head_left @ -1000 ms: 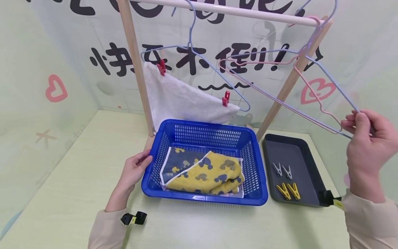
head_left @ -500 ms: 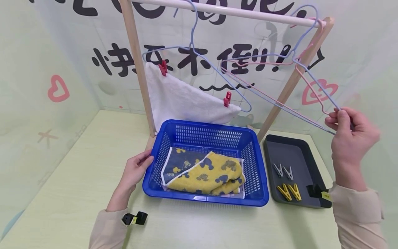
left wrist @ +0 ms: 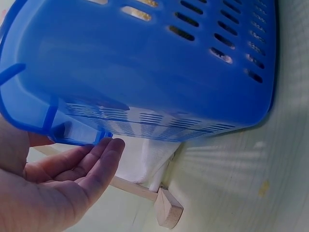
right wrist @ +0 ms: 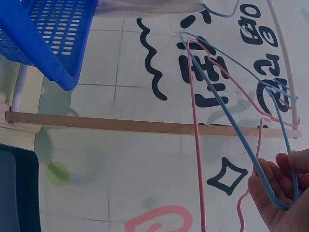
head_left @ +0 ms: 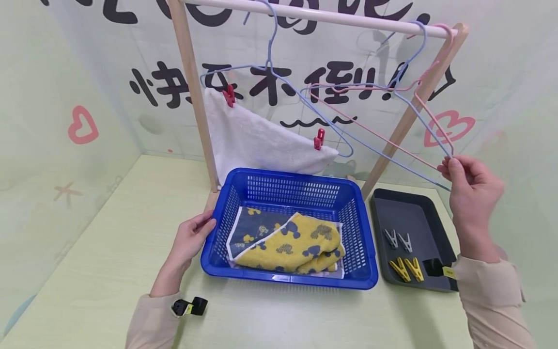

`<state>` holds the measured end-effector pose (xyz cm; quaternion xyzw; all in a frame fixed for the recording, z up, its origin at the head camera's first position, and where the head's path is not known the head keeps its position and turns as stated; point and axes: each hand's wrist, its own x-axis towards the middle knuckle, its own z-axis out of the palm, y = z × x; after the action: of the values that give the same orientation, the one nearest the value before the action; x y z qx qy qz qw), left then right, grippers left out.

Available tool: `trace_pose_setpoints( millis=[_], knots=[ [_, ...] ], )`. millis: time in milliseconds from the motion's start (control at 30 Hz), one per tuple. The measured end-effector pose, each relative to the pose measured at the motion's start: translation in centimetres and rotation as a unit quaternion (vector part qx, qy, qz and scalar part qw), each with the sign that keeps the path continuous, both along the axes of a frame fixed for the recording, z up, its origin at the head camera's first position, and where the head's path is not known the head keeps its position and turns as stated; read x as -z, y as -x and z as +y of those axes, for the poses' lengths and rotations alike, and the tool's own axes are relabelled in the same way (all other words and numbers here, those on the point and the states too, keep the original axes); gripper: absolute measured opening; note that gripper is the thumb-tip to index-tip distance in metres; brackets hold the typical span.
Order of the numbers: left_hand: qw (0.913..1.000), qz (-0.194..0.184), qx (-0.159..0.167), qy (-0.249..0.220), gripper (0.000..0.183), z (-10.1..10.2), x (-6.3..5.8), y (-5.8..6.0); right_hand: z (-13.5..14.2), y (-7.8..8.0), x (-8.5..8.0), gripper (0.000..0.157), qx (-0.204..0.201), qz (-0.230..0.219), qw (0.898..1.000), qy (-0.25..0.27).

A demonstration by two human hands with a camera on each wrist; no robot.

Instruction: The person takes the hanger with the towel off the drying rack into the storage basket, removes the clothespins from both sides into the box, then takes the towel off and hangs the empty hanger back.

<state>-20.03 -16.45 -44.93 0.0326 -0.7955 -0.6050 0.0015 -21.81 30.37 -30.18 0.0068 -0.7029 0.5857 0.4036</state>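
Observation:
My right hand [head_left: 475, 194] pinches the lower right corner of a blue clothes hanger [head_left: 401, 162], whose hook loops over the white rod [head_left: 331, 17]. Right behind it a pink hanger [head_left: 375, 132] hangs by the right post, its right end close to my fingers. At the left side of the blue basket [head_left: 287, 277], my left hand [head_left: 192, 237] holds the rim; in the left wrist view its fingers curl under the edge. Inside the basket lies a folded yellow and navy patterned towel [head_left: 283, 245]. Another blue hanger [head_left: 285, 80] bears a white cloth [head_left: 257, 135] held by red clothespins [head_left: 318, 139].
To the basket's right is a dark grey tray [head_left: 405, 208] with silver clothespins [head_left: 397, 240] and yellow clothespins [head_left: 406, 269]. Wooden posts [head_left: 193, 97] carry the rod, the left one close behind the basket. A printed backdrop stands behind.
My right hand has moved left, drawing the blue hanger along; its hook has shifted left along the rod, away from the pink hanger's hook. My left hand has stayed at the basket.

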Motion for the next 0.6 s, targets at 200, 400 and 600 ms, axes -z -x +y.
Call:
trace_pose_setpoints(
  millis=[200, 400, 600],
  knots=[
    [1.0000, 0.008, 0.002, 0.003, 0.039, 0.1, 0.0, -0.1, -0.3, 0.1, -0.2, 0.022, 0.116, -0.058, 0.982, -0.139],
    [1.0000, 0.003, 0.002, 0.002, 0.039, 0.0, 0.1, 0.0, -2.1, 1.2, -0.7, 0.025, 0.143, 0.072, 0.951, -0.266],
    [1.0000, -0.003, -0.001, 0.003, 0.039, 0.1, 0.0, 0.0, -6.2, 2.6, -1.5, 0.021, 0.041, 0.105, 0.953, -0.282]
  ],
)
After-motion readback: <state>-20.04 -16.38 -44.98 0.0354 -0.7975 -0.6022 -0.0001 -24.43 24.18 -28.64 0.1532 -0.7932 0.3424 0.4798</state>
